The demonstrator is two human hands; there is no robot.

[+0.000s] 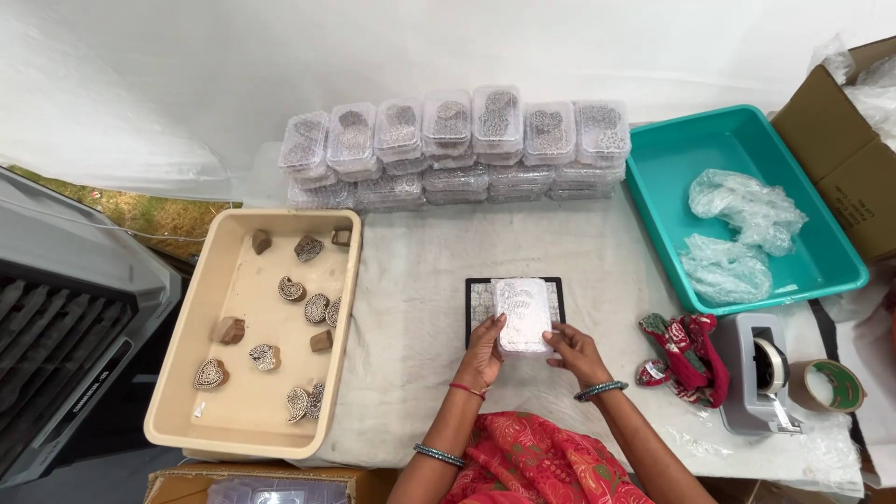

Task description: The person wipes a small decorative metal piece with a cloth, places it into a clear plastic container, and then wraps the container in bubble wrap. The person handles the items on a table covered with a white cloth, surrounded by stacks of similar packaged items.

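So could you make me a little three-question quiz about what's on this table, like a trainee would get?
1. True or false: both hands, left hand and right hand, touch the clear plastic box.
2. Which tray holds the carved wooden blocks?
A. beige tray
B. teal tray
C. neither
3. Fill in: the tape dispenser stands to the ___ of the red cloth, as the camera sees it.

Key
1. True: one hand grips each side of the box, above a dark flat pad.
2. A; the teal tray holds crumpled bubble wrap.
3. Right.
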